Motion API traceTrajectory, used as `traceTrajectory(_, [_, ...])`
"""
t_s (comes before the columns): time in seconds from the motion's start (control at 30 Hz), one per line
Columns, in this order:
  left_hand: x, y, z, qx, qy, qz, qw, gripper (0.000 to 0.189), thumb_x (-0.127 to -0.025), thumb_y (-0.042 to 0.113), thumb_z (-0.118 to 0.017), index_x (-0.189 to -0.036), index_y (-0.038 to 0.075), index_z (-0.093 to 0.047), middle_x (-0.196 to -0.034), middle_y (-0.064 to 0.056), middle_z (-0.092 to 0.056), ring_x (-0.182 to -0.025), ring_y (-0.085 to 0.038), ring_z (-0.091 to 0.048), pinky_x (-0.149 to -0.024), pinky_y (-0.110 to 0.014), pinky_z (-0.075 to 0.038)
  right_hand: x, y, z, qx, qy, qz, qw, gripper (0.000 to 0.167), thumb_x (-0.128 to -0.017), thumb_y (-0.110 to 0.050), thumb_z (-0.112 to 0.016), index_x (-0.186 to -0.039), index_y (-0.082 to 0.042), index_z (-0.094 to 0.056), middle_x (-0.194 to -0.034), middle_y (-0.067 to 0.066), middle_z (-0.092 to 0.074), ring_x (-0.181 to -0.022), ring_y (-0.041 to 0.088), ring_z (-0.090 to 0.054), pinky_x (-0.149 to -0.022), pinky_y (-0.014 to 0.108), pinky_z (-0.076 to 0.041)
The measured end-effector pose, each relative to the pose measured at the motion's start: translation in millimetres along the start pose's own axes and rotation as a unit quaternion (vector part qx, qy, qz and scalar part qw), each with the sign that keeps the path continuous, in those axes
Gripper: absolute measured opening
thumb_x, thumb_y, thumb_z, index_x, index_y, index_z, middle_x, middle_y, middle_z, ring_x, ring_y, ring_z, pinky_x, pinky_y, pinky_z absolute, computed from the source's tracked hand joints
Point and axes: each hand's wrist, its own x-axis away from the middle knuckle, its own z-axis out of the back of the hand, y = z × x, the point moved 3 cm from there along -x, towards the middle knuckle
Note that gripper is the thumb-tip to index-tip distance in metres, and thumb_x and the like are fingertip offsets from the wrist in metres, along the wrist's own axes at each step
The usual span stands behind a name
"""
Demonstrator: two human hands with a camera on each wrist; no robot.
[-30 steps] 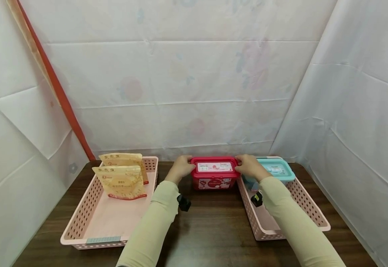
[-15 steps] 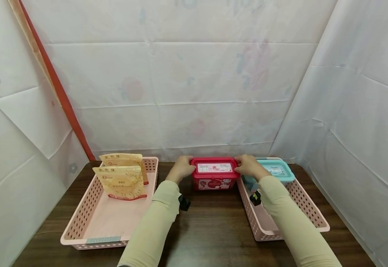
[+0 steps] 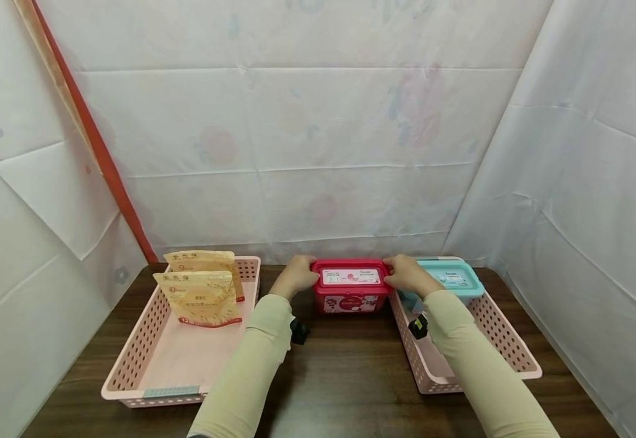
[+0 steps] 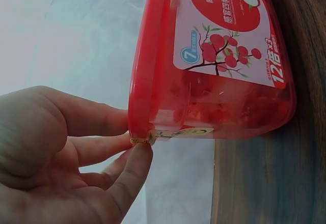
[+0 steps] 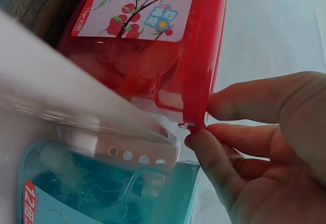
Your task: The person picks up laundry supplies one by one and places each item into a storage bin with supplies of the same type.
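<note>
A red lidded tub of laundry pods [image 3: 349,302] stands on the dark wooden table between two pink baskets. At its left end my left hand [image 3: 298,277] pinches the lid's rim between thumb and fingertips, as the left wrist view shows up close. My right hand [image 3: 408,277] grips the opposite end of the rim the same way; its thumb and fingers [image 5: 211,155] meet at the lid's corner. A matching teal tub [image 3: 452,278] sits in the right basket [image 3: 506,340], partly hidden behind my right hand and sleeve.
Two yellow pouches [image 3: 200,298] stand upright at the back of the left basket [image 3: 126,359]. The right basket's wall is right beside the red tub. White patterned sheeting [image 3: 318,152] hangs behind the table [image 3: 345,377] and along both sides.
</note>
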Motion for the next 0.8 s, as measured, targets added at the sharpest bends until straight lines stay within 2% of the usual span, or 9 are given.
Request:
traceTrajectory(0.13, [2.1,-1.4,1.4,-0.003,-0.008,0.003,1.0,0.037,-0.089,-0.002,-0.058,-0.126,-0.007,-0.064,-0.108,-0.017,-0.066,-0.084,-0.021,-0.054,-0.072,-0.032,-0.05,2.7,-1.1,-0.5,-0.017,-0.003,0.005,0.9998,0.051,-0.091,-0.002,-0.065,-0.136,0.017,-0.05,-0.123,0.029,-0.063,-0.107,0.035,-0.065,-0.086,0.044,-0.056])
traceTrajectory(0.37, [5.2,-5.0,1.4,-0.003,-0.013,0.01,0.9999,0.039,-0.088,-0.003,-0.059,-0.127,-0.006,-0.064,-0.111,-0.017,-0.066,-0.086,-0.021,-0.055,-0.073,-0.032,-0.052,6.0,-3.2,-2.4,-0.026,-0.008,0.012,0.9996,0.05,-0.091,-0.003,-0.065,-0.135,0.017,-0.05,-0.123,0.029,-0.062,-0.108,0.035,-0.064,-0.086,0.045,-0.056])
traceTrajectory(0.43, [7.6,-5.0,2.3,-0.01,-0.013,0.011,0.9998,0.039,-0.087,-0.003,-0.06,-0.126,-0.006,-0.064,-0.109,-0.016,-0.066,-0.084,-0.02,-0.055,-0.07,-0.03,-0.051,6.8,-4.3,-3.0,-0.036,-0.019,0.013,0.9991,0.048,-0.092,-0.003,-0.065,-0.134,0.016,-0.051,-0.117,0.027,-0.064,-0.098,0.03,-0.065,-0.08,0.041,-0.057])
traceTrajectory(0.5, [10.8,-4.0,3.5,-0.016,-0.015,0.01,0.9997,0.04,-0.086,-0.005,-0.06,-0.126,-0.007,-0.064,-0.107,-0.017,-0.066,-0.082,-0.02,-0.055,-0.068,-0.029,-0.051,7.9,-6.6,-3.2,-0.043,-0.032,0.023,0.9983,0.039,-0.091,0.0,-0.064,-0.127,0.015,-0.057,-0.102,0.021,-0.067,-0.078,0.021,-0.062,-0.065,0.034,-0.053])
traceTrajectory(0.6, [16.5,-2.1,5.2,-0.033,-0.021,0.004,0.9992,0.043,-0.086,-0.005,-0.06,-0.129,-0.01,-0.061,-0.111,-0.02,-0.065,-0.086,-0.024,-0.057,-0.072,-0.033,-0.053,9.6,-10.4,-3.5,-0.053,-0.05,0.035,0.9968,0.026,-0.088,0.003,-0.062,-0.113,0.012,-0.063,-0.075,0.008,-0.061,-0.056,0.012,-0.042,-0.052,0.027,-0.038])
traceTrajectory(0.67, [20.1,-2.0,6.6,-0.053,-0.025,0.0,0.9983,0.044,-0.087,-0.004,-0.06,-0.131,-0.012,-0.058,-0.12,-0.023,-0.063,-0.098,-0.027,-0.058,-0.083,-0.038,-0.053,11.7,-12.9,-3.6,-0.054,-0.057,0.039,0.9961,0.025,-0.087,0.004,-0.062,-0.111,0.011,-0.063,-0.064,0.003,-0.052,-0.051,0.01,-0.034,-0.049,0.025,-0.031])
traceTrajectory(0.73, [24.0,-2.0,7.9,-0.074,-0.031,-0.001,0.9968,0.046,-0.089,-0.002,-0.061,-0.133,-0.013,-0.056,-0.129,-0.026,-0.058,-0.111,-0.031,-0.055,-0.094,-0.043,-0.05,14.0,-15.4,-4.2,-0.061,-0.062,0.038,0.9955,0.03,-0.086,0.005,-0.061,-0.115,0.013,-0.06,-0.06,0.0,-0.046,-0.049,0.009,-0.032,-0.048,0.025,-0.029])
traceTrajectory(0.8, [27.9,-2.3,9.8,-0.093,-0.034,-0.002,0.9951,0.047,-0.089,0.0,-0.061,-0.134,-0.013,-0.055,-0.135,-0.028,-0.053,-0.117,-0.032,-0.052,-0.099,-0.045,-0.047,16.7,-18.2,-5.3,-0.059,-0.06,0.039,0.9957,0.038,-0.086,0.005,-0.061,-0.122,0.016,-0.056,-0.062,0.0,-0.046,-0.05,0.009,-0.034,-0.049,0.025,-0.031])
